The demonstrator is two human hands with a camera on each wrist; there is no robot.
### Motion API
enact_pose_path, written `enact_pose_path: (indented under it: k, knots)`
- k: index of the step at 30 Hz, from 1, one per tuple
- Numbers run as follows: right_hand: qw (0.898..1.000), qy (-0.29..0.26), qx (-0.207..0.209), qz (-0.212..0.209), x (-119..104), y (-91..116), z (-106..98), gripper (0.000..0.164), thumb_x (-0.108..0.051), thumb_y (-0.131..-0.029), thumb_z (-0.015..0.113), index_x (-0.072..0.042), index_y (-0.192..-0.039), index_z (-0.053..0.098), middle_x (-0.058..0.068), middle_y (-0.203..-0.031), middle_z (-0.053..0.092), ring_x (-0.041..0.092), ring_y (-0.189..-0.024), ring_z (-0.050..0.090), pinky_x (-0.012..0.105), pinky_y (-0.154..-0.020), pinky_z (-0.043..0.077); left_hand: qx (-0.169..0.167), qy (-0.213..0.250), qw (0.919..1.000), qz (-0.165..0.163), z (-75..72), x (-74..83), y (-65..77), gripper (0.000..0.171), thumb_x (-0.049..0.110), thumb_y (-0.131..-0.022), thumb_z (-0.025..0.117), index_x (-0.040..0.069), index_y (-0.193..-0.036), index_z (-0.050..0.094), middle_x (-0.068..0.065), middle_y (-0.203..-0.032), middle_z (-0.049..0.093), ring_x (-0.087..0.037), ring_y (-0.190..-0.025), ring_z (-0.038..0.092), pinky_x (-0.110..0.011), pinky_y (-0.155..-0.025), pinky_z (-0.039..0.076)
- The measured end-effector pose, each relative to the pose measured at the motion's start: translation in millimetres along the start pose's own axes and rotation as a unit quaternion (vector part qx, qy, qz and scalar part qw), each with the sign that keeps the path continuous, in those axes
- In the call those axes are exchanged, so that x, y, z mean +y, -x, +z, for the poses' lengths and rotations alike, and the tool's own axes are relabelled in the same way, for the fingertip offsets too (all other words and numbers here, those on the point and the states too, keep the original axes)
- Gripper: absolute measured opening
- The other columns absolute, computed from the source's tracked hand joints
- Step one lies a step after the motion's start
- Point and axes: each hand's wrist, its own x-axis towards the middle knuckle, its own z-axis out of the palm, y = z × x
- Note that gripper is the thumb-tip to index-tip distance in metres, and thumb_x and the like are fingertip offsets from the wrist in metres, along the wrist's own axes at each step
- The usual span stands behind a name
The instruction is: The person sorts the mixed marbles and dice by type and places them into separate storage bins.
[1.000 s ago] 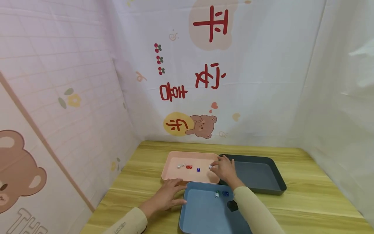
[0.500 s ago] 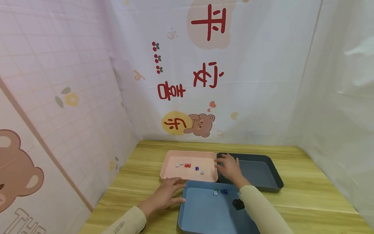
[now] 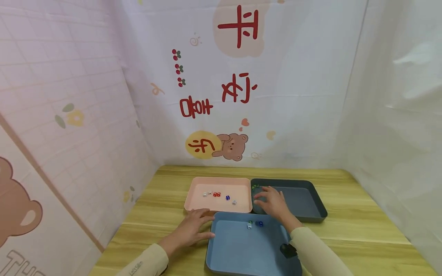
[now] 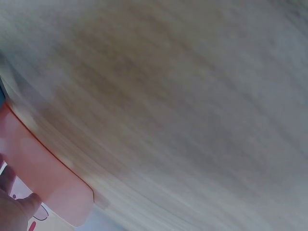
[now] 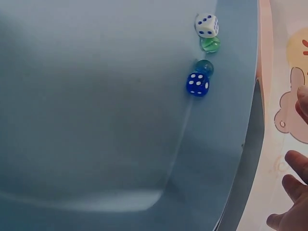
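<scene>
My right hand (image 3: 275, 203) hovers over the left part of the dark tray (image 3: 304, 220), fingers spread and loosely bent, nothing seen between them. By its fingertips lie small green marbles (image 3: 255, 187). The pink tray (image 3: 238, 182) holds white dice (image 3: 234, 202), red dice (image 3: 216, 194) and a blue die (image 3: 228, 197). In the right wrist view, a white die (image 5: 207, 26), a green marble (image 5: 210, 44), a bluish marble (image 5: 205, 67) and a blue die (image 5: 198, 84) lie along one side of the blue tray. My left hand (image 3: 191, 229) is at that tray's left rim, fingers extended.
The blue tray (image 3: 241, 253) stands in front, close against the pink and dark trays behind it. All sit on a wood-grain table (image 3: 359, 230). A printed white cloth (image 3: 304, 96) rises behind the table and along both sides.
My right hand has let go of a white die, now lying in the pink tray, and has moved right over the dark tray. The left hand stays by the blue tray. The view has shifted slightly.
</scene>
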Motion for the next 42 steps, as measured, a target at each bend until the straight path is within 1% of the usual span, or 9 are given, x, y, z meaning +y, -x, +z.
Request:
enact_pose_path:
  k: [2, 7, 15, 20, 23, 29, 36, 42]
  knots:
    - [1.000, 0.007, -0.001, -0.001, 0.3, 3.6, -0.6, 0.016, -0.033, -0.082, 0.065, -0.024, -0.094, 0.071, 0.015, -0.131, 0.046, 0.038, -0.127, 0.029, 0.068, -0.095, 0.009, 0.002, 0.001, 1.0000, -0.001, 0.0, -0.7, 0.3, 0.061, 0.055, -0.080, 0.056, 0.017, -0.128, 0.052, -0.010, -0.137, 0.037, -0.026, -0.127, 0.030, -0.056, -0.102, 0.017]
    - [1.000, 0.004, -0.007, -0.011, 0.4, 13.1, -2.8, 0.017, -0.034, -0.081, 0.066, -0.024, -0.093, 0.071, 0.014, -0.132, 0.046, 0.038, -0.127, 0.028, 0.067, -0.095, 0.010, 0.000, 0.002, 1.0000, -0.003, -1.6, -1.0, 1.6, 0.062, 0.056, -0.080, 0.056, 0.017, -0.128, 0.052, -0.009, -0.137, 0.036, -0.025, -0.127, 0.030, -0.055, -0.102, 0.017]
    - [0.999, -0.029, -0.019, -0.037, 3.7, 32.5, -0.2, 0.018, -0.035, -0.079, 0.068, -0.025, -0.094, 0.071, 0.015, -0.130, 0.047, 0.038, -0.127, 0.030, 0.068, -0.094, 0.010, -0.004, -0.006, 0.9999, -0.007, -2.9, -0.3, 2.8, 0.061, 0.056, -0.080, 0.056, 0.018, -0.128, 0.052, -0.008, -0.137, 0.037, -0.025, -0.127, 0.030, -0.053, -0.103, 0.018]
    - [0.999, -0.010, -0.024, -0.045, 1.7, 42.2, 1.1, 0.017, -0.034, -0.075, 0.071, -0.026, -0.091, 0.071, 0.014, -0.130, 0.048, 0.037, -0.128, 0.028, 0.067, -0.095, 0.007, 0.001, -0.007, 1.0000, -0.001, -1.6, -1.0, 2.1, 0.062, 0.058, -0.080, 0.054, 0.018, -0.128, 0.053, -0.009, -0.137, 0.037, -0.025, -0.126, 0.031, -0.054, -0.102, 0.019]
    - [0.998, 0.001, -0.030, -0.048, -0.9, 46.4, 0.1, 0.018, -0.034, -0.075, 0.071, -0.027, -0.091, 0.071, 0.013, -0.131, 0.046, 0.037, -0.129, 0.026, 0.066, -0.096, 0.005, -0.001, -0.004, 1.0000, -0.001, -1.6, -0.8, 1.9, 0.063, 0.059, -0.080, 0.053, 0.018, -0.128, 0.053, -0.009, -0.137, 0.037, -0.025, -0.127, 0.030, -0.054, -0.102, 0.018]
    - [0.998, 0.017, -0.029, -0.060, -2.2, 51.7, -4.8, 0.020, -0.034, -0.076, 0.071, -0.026, -0.094, 0.071, 0.013, -0.132, 0.046, 0.036, -0.129, 0.026, 0.066, -0.096, 0.006, -0.005, -0.008, 0.9999, -0.004, -2.0, -1.0, 2.2, 0.064, 0.060, -0.079, 0.052, 0.019, -0.128, 0.052, -0.008, -0.138, 0.036, -0.024, -0.127, 0.030, -0.053, -0.103, 0.018]
    - [0.996, 0.047, -0.039, -0.064, 11.6, 58.1, -7.7, 0.020, -0.035, -0.075, 0.072, -0.028, -0.094, 0.071, 0.012, -0.132, 0.046, 0.036, -0.129, 0.027, 0.067, -0.096, 0.007, -0.004, -0.008, 1.0000, -0.002, -1.4, -0.5, 1.2, 0.063, 0.059, -0.080, 0.053, 0.018, -0.128, 0.052, -0.008, -0.137, 0.037, -0.025, -0.127, 0.031, -0.054, -0.102, 0.018]
    - [0.995, 0.070, -0.031, -0.069, 23.7, 65.4, -6.2, 0.022, -0.039, -0.073, 0.072, -0.030, -0.093, 0.071, 0.012, -0.131, 0.047, 0.037, -0.128, 0.027, 0.068, -0.094, 0.008, -0.003, -0.014, 0.9999, 0.001, -1.1, 0.0, 0.8, 0.063, 0.059, -0.080, 0.054, 0.019, -0.128, 0.052, -0.009, -0.137, 0.038, -0.025, -0.126, 0.031, -0.054, -0.102, 0.019]
